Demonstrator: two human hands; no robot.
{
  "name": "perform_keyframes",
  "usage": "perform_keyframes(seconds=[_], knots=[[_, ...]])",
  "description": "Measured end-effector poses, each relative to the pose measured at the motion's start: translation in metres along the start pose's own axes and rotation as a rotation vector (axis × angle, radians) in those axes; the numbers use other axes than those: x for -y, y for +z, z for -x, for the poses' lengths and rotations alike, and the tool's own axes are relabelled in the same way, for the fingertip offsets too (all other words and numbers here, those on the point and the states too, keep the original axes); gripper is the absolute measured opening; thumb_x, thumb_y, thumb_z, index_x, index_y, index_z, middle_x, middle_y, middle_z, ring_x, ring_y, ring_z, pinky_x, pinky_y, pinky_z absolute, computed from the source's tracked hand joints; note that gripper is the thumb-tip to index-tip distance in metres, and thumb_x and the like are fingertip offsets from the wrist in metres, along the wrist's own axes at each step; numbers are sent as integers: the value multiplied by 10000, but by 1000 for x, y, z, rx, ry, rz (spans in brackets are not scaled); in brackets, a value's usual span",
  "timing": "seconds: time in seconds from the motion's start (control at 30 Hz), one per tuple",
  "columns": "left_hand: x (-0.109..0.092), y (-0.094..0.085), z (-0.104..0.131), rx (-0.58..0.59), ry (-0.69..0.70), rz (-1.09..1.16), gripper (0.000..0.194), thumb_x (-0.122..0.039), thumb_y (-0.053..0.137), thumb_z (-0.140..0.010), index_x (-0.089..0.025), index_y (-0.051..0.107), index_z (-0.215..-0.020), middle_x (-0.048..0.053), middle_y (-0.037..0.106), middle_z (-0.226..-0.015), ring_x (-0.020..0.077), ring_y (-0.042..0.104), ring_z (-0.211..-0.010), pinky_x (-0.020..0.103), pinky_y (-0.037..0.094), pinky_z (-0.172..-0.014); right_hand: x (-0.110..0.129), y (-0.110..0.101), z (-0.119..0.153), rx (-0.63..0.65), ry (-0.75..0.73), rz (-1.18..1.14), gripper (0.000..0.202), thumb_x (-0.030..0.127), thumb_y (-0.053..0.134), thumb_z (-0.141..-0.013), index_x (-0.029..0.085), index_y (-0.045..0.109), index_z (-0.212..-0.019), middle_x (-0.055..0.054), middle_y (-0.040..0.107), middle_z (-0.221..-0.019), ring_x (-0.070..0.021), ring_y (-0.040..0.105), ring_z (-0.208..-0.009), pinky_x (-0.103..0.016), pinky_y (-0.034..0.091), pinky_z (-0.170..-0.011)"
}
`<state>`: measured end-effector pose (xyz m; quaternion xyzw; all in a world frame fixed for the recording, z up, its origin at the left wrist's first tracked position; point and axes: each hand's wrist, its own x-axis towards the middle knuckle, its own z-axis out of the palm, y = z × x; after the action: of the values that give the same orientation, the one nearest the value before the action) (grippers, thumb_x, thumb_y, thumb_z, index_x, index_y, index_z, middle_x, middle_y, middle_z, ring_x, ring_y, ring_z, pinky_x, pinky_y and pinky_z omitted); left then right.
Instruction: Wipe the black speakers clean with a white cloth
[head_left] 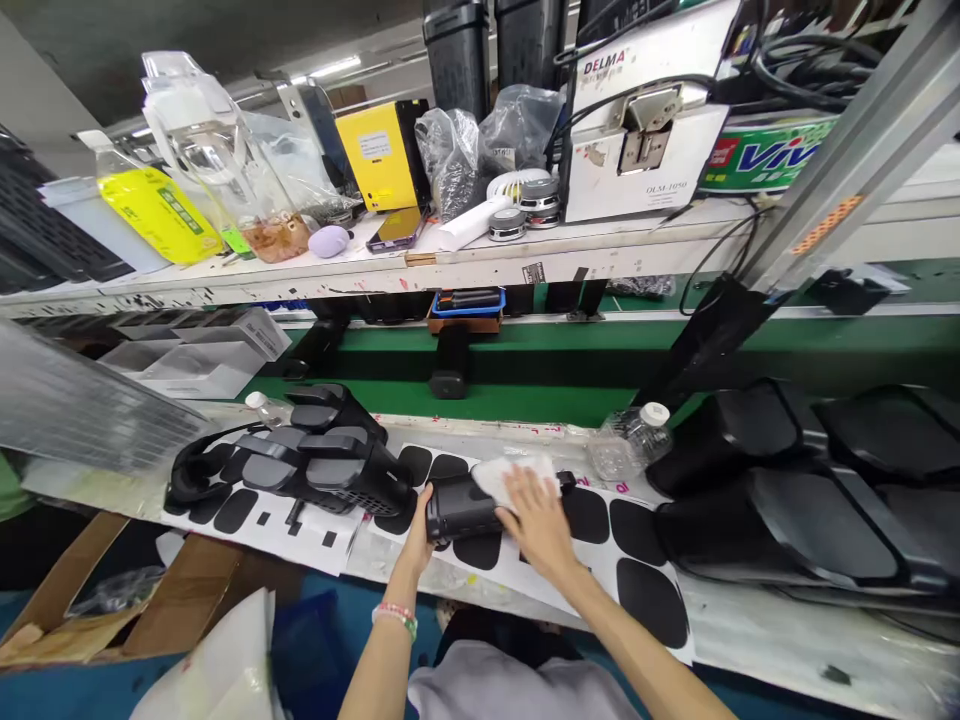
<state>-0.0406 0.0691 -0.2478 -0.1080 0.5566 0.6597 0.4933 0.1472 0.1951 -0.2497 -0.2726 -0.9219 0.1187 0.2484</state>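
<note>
A: Status?
B: Mid-wipe, I'd say. Left hand (417, 535) curled round the near-left end of the black housing (459, 508), thumb and fingers closed on it, steadying. Right hand (537, 520) flat, fingers spread and nearly straight, pressing a white cloth (512, 476) onto the housing's top right; no real grip, just palm pressure.

A: Where's the housing?
B: Lying on the white sheet w/ black pads (630, 545), at bench front, centre.

A: Done vs left?
B: Judging only: stack of black housings (330, 455) just left of the held one looks like a finished or waiting batch, can't tell which. Big black shells (787, 490) well to its right, same doubt. So one piece in hand, more around.

A: Surface, room?
B: White bench, scuffed. Clear bottle (628, 440) just right of and behind the housing, touching nothing I can see. Green conveyor belt (525, 365) behind it. Above that, cluttered shelf (450, 265): yellow box (382, 155), phone (395, 230), DELMA machine (645, 120). Cardboard box (112, 600) below-left. Factory line.
</note>
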Motion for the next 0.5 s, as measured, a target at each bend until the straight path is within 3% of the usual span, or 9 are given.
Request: perform_keyframes(seconds=[0.07, 0.13, 0.2, 0.27, 0.4, 0.5], knots=[[0, 0, 1, -2, -4, -4, 437, -495, 577, -907, -146, 626, -1165, 99, 680, -1134, 225, 659, -1010, 447, 528, -905, -25, -10, 11, -33, 78, 30, 558, 429, 356, -995, 208, 337, -1507, -125, 403, -1511, -358, 374, -1393, -622, 257, -1111], [1, 0, 1, 3, 11, 11, 438, -489, 577, -908, -151, 620, -1183, 101, 679, -1146, 223, 659, -1012, 443, 530, -902, -28, -11, 17, -54, 105, 45, 505, 355, 325, -1008, 209, 378, -1488, -116, 429, -1498, -347, 363, -1402, -626, 269, -1106], [3, 1, 1, 7, 22, 30, 445, -487, 583, -905, -155, 615, -1200, 105, 674, -1168, 227, 655, -1030, 448, 526, -913, -10, -2, 17, -55, 77, 41, 457, 272, 309, -1007, 207, 482, -1425, -100, 491, -1456, -318, 391, -1391, -582, 320, -1099], [3, 2, -1, 9, 19, 42, 448, -480, 589, -901, -155, 615, -1207, 110, 669, -1191, 235, 650, -1055, 457, 514, -933, 23, 14, 12, -39, 17, 21, 436, 213, 320, -993, 208, 563, -1355, -83, 532, -1423, -289, 437, -1363, -523, 368, -1086], [2, 2, -7, 12, 1, 25, 412, -434, 510, -951, -172, 592, -1258, 110, 643, -1272, 222, 629, -1126, 428, 483, -988, 82, 44, -4, -10, -59, -42, 414, 241, 419, -964, 276, 561, -1351, -9, 525, -1435, -232, 455, -1352, -431, 362, -1110], [-1, -2, -11, 42, -49, -27, 399, -455, 481, -955, -239, 598, -1269, 67, 645, -1293, 201, 609, -1179, 331, 483, -982, 80, 44, -9, -33, 50, -82, 430, 293, 467, -945, 344, 535, -1366, 35, 529, -1432, -202, 446, -1358, -406, 304, -1146]])
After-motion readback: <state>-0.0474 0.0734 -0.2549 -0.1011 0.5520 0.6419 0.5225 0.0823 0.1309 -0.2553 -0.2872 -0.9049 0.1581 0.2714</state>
